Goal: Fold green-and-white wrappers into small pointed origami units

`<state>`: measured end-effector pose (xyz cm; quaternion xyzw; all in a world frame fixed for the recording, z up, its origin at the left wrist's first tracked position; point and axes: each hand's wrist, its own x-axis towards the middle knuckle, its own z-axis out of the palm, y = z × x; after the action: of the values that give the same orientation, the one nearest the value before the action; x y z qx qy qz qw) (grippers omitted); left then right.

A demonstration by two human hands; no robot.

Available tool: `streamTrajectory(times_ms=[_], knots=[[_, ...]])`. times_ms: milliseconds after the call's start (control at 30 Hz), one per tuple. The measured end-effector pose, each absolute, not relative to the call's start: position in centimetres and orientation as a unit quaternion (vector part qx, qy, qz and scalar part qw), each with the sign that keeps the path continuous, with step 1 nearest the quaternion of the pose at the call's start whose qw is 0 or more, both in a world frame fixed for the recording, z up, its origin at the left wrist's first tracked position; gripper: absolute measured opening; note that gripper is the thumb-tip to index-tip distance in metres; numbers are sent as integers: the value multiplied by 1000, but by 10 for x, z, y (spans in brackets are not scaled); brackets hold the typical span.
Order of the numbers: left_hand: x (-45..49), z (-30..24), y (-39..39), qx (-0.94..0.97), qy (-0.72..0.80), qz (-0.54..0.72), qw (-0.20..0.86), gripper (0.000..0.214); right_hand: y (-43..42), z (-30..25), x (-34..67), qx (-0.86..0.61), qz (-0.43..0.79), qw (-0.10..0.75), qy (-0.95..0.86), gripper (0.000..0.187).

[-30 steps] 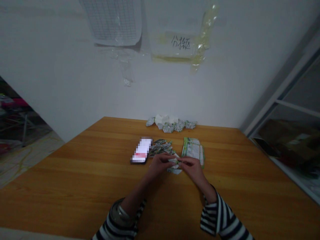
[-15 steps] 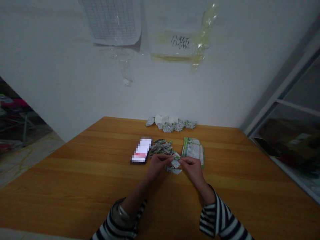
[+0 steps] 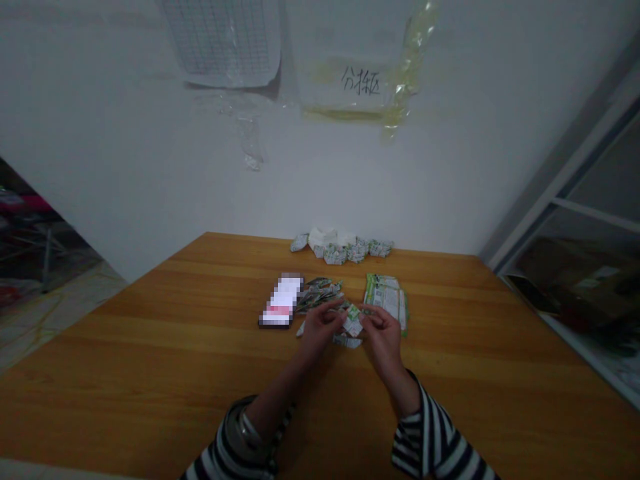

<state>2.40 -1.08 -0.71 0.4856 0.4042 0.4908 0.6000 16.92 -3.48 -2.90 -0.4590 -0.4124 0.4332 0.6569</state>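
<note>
Between my two hands is a small folded paper piece (image 3: pixel 353 321), white with green print. The fingers of my left hand (image 3: pixel 323 325) pinch its left side, and those of my right hand (image 3: pixel 383 330) pinch its right side. Just below it on the table lies another printed paper piece (image 3: pixel 347 341). Behind my left hand is a heap of folded printed papers (image 3: pixel 320 292). A stack of flat green-and-white printed sheets (image 3: pixel 387 297) lies behind my right hand, which partly covers it.
A phone (image 3: pixel 283 300) with a lit, blurred screen lies left of the heap on the wooden table (image 3: pixel 175 347). Several folded paper shapes (image 3: pixel 345 250) stand along the white wall (image 3: pixel 320 187). Taped papers (image 3: pixel 225 47) hang above. A framed glass panel (image 3: pixel 595 220) is at the right.
Both hands still hold the folded paper piece, which has turned so more of its green print shows. My fingers have shifted and curled more around its edges.
</note>
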Motion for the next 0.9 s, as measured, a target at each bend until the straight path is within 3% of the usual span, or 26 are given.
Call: streamTrajectory(times_ms=[200,500,800,900], knots=[[22,-9,-9,568,380,448,576,44,-33,-26,173,-463,384,621,-503,26],[14,-11,-3,585,410,487,503,35,-32,-30,174,-417,484,570,-517,34],[15,-13,-4,588,408,492,495,44,-36,-33,174,-447,436,576,-527,29],[15,-13,-4,603,389,487,498,27,-35,-32,175,-440,449,578,-520,29]])
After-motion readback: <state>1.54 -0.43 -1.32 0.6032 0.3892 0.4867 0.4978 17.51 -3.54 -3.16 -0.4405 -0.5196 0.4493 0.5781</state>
